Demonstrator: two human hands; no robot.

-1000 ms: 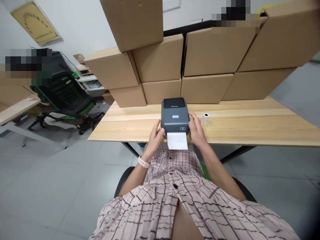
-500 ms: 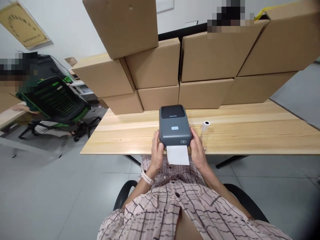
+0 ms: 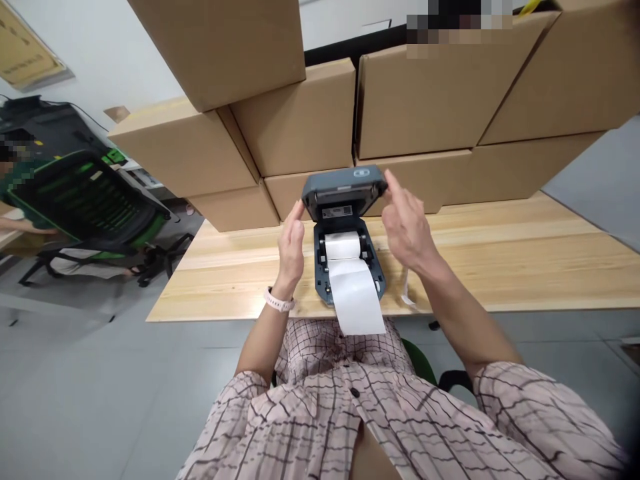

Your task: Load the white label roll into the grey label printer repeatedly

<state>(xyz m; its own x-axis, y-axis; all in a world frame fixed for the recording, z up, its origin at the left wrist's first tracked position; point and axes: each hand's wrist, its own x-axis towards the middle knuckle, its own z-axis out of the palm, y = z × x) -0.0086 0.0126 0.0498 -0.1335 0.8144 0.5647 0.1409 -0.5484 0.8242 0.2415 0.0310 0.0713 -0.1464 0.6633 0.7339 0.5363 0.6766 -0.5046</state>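
Note:
A dark grey label printer (image 3: 321,288) stands on the wooden table with its lid (image 3: 325,181) raised. Inside sits a white paper roll (image 3: 343,247), whose loose strip (image 3: 357,297) runs forward over the printer's front and past the table edge. My left hand (image 3: 291,250), with a pale watch strap at the wrist, has its fingertips against the lid's left corner. On the opposite corner, my right hand (image 3: 410,230) touches the lid with its index finger while the other fingers curl in. Beside the printer, a thin white paper piece (image 3: 407,297) shows partly below my right hand.
Brown cardboard boxes (image 3: 415,100) are stacked along the back of the wooden table (image 3: 225,280), with another box (image 3: 225,53) on top at the left. To the left, a person sits by a black and green office chair (image 3: 75,200).
The printer's lid was closed and is now up. Both hands have moved from the printer's lower sides up to the lid's corners. The small white roll at the right is now hidden.

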